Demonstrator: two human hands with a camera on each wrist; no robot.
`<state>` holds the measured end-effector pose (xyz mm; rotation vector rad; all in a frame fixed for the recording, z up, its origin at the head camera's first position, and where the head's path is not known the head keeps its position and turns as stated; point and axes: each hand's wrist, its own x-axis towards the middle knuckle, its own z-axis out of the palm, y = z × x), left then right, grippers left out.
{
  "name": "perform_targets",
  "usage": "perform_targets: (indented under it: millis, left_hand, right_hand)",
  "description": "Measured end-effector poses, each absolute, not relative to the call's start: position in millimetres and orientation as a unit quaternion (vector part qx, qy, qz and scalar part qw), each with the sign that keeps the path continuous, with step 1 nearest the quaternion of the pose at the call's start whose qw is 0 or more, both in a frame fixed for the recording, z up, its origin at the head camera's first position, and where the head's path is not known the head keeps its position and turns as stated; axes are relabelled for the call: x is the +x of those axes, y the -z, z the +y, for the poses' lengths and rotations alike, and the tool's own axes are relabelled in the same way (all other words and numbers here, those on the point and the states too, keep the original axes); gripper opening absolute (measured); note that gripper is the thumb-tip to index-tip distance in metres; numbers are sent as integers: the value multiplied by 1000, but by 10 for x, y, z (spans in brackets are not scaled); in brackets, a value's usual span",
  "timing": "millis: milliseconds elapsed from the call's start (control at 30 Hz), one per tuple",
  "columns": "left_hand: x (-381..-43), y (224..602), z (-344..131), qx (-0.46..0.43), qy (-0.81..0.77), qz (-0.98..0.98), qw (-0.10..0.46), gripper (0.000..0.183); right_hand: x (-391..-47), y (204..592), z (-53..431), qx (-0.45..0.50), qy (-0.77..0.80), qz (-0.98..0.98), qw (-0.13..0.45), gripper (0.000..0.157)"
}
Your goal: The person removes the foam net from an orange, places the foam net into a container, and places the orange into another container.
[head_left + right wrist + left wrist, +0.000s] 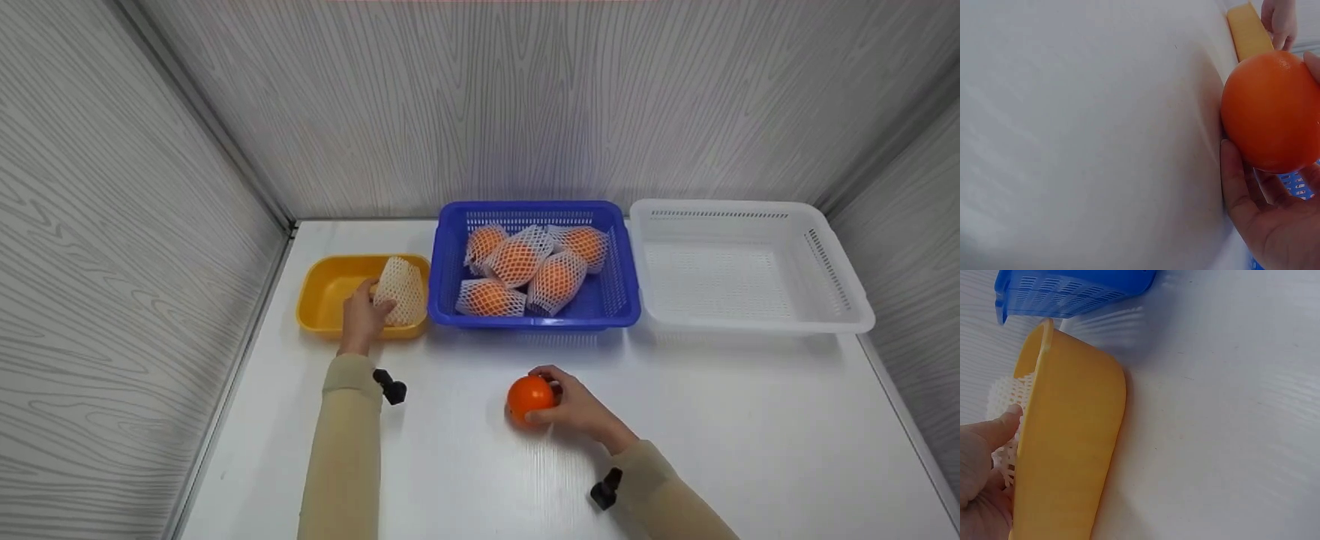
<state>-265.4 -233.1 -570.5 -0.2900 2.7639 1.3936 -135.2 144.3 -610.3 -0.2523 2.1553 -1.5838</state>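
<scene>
My left hand (pixel 364 319) pinches a white foam net sleeve (pixel 403 292) between thumb and fingers, inside the right part of the yellow bin (pixel 319 281). In the left wrist view the thumb lies on the net (pixel 1010 395), just past the bin's rim. Over the front middle of the table, my right hand (pixel 581 409) grips a bare orange (pixel 529 400), with fingers and thumb curled round its right side. The right wrist view shows the orange (pixel 1272 112) close up, with fingertips along its underside.
A blue basket (pixel 534 322) beside the yellow bin holds several oranges in white foam nets (pixel 517 259). To its right stands a white basket (pixel 750 328). Wood-grain panels (pixel 480 105) close off the back and both sides of the white table (pixel 450 450).
</scene>
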Motion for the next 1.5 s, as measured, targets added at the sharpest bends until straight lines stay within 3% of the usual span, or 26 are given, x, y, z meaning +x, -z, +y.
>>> perform_targets:
  millis: [167, 367, 467, 633, 833, 1100, 1267, 1500]
  left_hand:
    - [-2648, 5722, -2333, -86, -423, 902, 28, 53]
    - [-2632, 5740, -2285, -94, -311, 946, -18, 67]
    - [-2616, 5728, -2244, -98, -272, 957, -24, 56]
    - [-2603, 5709, -2199, -78, -233, 968, 46, 39]
    - [-2606, 5672, -2176, -42, -231, 962, 138, 43]
    - [-2627, 5647, -2121, -24, -237, 955, 176, 52]
    - [-2621, 5648, -2093, -33, -249, 954, 166, 53]
    - [-2564, 5614, -2055, -6, -266, 960, 85, 47]
  right_hand:
    - [-1350, 6123, 1438, -88, 569, 785, 227, 65]
    - [-1343, 6132, 1440, -91, 569, 785, 227, 64]
    - [-1339, 6124, 1437, -94, 570, 784, 225, 64]
    - [-1334, 6122, 1429, -102, 577, 779, 223, 64]
    - [-1339, 6136, 1423, -102, 584, 773, 226, 64]
    - [-1333, 6115, 1425, -98, 578, 779, 223, 64]
    - [-1322, 6109, 1420, -95, 576, 782, 219, 64]
    - [-1315, 6095, 1437, -93, 575, 784, 213, 64]
